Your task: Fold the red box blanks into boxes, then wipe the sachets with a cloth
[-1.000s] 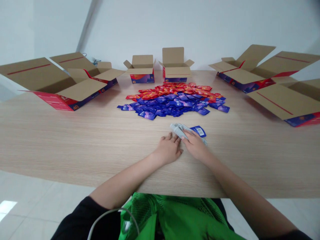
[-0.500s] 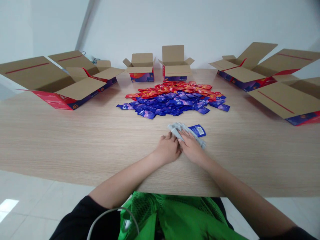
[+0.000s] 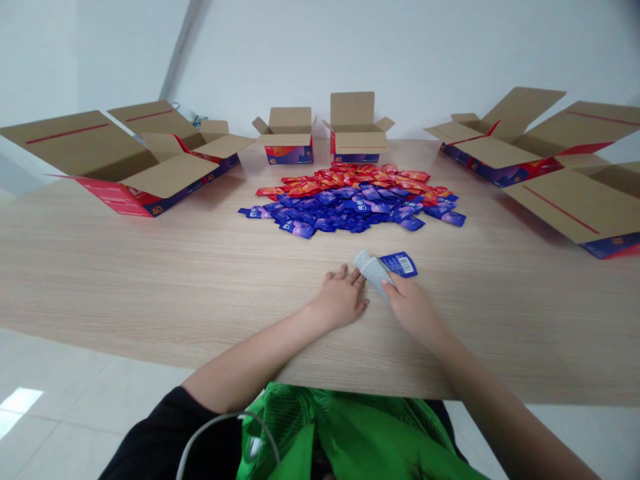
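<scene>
A folded pale grey cloth [image 3: 374, 270] lies at the front middle of the table. My right hand [image 3: 413, 307] grips its near right end, thumb on top and the other fingers mostly hidden. My left hand [image 3: 343, 297] rests flat on the table with fingers apart, its fingertips at the cloth's left edge. Just beyond my right hand is a blue packet [image 3: 403, 264] with a white barcode label, partly covered by the cloth and hand. Farther back spreads a pile of blue packets [image 3: 345, 208], with red packets [image 3: 360, 176] behind them.
Two small open cartons [image 3: 289, 155] [image 3: 355, 158] stand behind the pile. Larger open cartons with spread flaps flank it, at the left [image 3: 165, 177] and at the right [image 3: 555, 207]. The wooden table [image 3: 200, 267] ends close to my body.
The cloth has become narrower and neater under my hands. My right hand has moved right and now holds its end; my left hand stays down with fingers more spread.
</scene>
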Motion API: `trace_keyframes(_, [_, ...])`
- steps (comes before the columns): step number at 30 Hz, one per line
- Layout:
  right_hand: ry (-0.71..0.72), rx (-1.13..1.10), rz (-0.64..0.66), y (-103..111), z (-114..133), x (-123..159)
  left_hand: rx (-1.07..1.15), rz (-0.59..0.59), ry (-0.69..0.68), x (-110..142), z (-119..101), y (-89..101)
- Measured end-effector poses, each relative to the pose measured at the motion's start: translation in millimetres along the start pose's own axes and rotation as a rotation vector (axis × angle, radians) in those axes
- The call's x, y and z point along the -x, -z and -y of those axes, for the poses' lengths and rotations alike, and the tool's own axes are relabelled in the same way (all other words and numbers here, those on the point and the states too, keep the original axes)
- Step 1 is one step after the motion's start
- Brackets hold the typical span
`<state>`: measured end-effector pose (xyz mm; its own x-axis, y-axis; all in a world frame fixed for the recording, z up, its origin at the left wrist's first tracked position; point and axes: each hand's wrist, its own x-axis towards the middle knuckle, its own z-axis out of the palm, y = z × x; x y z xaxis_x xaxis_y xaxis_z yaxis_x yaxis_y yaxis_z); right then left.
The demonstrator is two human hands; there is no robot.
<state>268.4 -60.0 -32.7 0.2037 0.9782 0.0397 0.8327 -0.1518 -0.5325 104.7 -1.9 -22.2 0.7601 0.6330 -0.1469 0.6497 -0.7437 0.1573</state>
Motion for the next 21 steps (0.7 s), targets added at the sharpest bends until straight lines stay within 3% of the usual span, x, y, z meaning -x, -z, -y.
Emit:
trace_keyframes(4, [0.0, 0.063, 0.002, -1, 3, 5, -0.003, 0.004, -0.006, 0, 1, 0.4])
trace_keyframes(12, [0.048, 0.055, 0.061, -4, 19, -27, -0.014, 0.005, -0.017, -1, 2, 2.6])
trace_keyframes(21, [0.003, 0.183, 0.08, 3, 7, 4, 0.02, 0.003, -0.016, 0, 1, 1.1])
